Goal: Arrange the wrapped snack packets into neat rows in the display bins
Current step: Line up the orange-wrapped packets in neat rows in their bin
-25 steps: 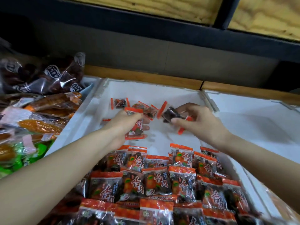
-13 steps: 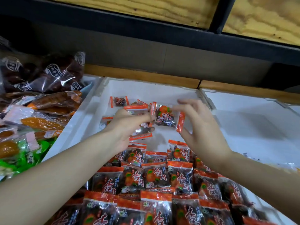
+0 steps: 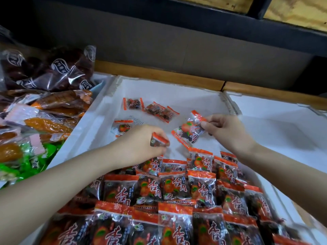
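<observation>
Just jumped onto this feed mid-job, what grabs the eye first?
Rows of orange packets fill the near end of the white bin. Above its bare middle, the left hand grips one packet and the right hand pinches a second packet. A few loose packets lie at the far end.

Wooden ledge [image 3: 159,74], my twelve o'clock; grey back panel [image 3: 177,46] above it. Black frame bar [image 3: 212,16], one o'clock, plywood board [image 3: 297,9] above. My nine o'clock: clear bags of dark goods [image 3: 53,71], orange strips [image 3: 46,124], green packs [image 3: 28,165].
</observation>
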### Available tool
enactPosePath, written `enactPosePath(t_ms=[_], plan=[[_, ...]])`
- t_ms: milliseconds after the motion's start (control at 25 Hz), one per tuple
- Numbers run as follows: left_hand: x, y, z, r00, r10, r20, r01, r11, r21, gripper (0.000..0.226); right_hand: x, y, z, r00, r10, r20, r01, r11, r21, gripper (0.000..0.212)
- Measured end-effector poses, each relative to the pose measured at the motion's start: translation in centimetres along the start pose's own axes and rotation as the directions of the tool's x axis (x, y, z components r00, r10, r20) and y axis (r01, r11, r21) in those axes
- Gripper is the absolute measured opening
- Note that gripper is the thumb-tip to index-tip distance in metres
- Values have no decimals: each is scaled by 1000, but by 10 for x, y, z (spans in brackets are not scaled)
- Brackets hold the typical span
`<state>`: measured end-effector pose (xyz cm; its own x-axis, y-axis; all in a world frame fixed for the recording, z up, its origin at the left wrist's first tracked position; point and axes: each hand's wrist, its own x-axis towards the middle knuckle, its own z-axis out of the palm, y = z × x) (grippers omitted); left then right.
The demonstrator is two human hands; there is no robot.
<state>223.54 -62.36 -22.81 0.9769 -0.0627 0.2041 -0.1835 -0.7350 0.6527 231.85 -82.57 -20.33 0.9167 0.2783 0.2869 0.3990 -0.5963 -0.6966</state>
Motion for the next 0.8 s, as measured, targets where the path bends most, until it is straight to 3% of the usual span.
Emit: enactPosePath(t_ms=[160,320,560,680,800], plan=[[-5,1,8,953,-44,299,7,992,126,18,9,-4,22,964,-47,262,122,952,-280,14],[-6,0,9,923,-80,375,76,997,25,21,12,-9,34,919,-40,391,172,935,-309,13],[-5,3,10,968,-65,244,125,963,-238,37,10,-12,37,854,-66,516,226,940,-254,7],[-2,5,13,981,-47,190,85,977,-198,38,8,-11,37,841,-88,533,265,927,-266,16],[-2,6,17,978,-39,205,66,990,-127,39,6,-8,36,833,-66,549,278,909,-312,11]])
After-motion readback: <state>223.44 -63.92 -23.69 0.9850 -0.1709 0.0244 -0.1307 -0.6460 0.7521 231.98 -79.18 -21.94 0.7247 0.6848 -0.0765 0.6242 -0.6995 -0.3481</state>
